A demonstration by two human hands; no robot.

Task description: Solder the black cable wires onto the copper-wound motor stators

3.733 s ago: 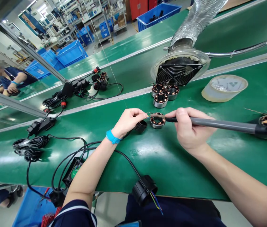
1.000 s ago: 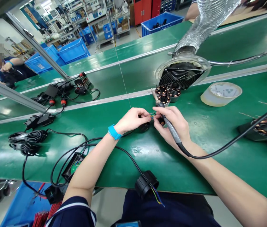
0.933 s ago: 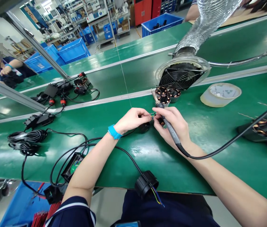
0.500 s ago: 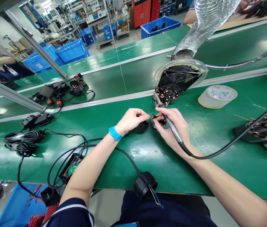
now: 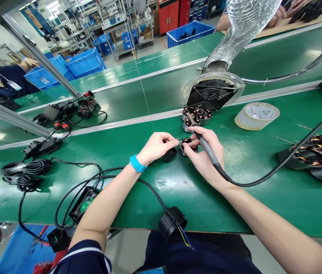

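My left hand (image 5: 157, 146), with a blue band at the wrist, is pinched on a thin wire end beside a small motor stator (image 5: 184, 149) with copper windings. My right hand (image 5: 208, 152) holds a soldering iron (image 5: 208, 149), its tip pointing up and away from me. The thumb and fingertips of that hand also touch the stator on the bench. Several more stators (image 5: 204, 116) stand just beyond the iron's tip. A black round part (image 5: 170, 154) lies partly hidden under my left hand. A thin line (image 5: 144, 95) runs down from above to behind my left hand.
A fume fan (image 5: 211, 97) with a foil duct stands behind the stators. A tape roll (image 5: 256, 116) and larger stators (image 5: 318, 152) are at right. Cables (image 5: 28, 167) and a black threaded cap (image 5: 172, 222) with coloured wires lie at left and front. Co-workers are across the bench.
The whole view has shifted slightly. My hands stay at the stator, with the right fingers adjusted a little on it. At far left, a co-worker's hand now reaches to a blue crate.
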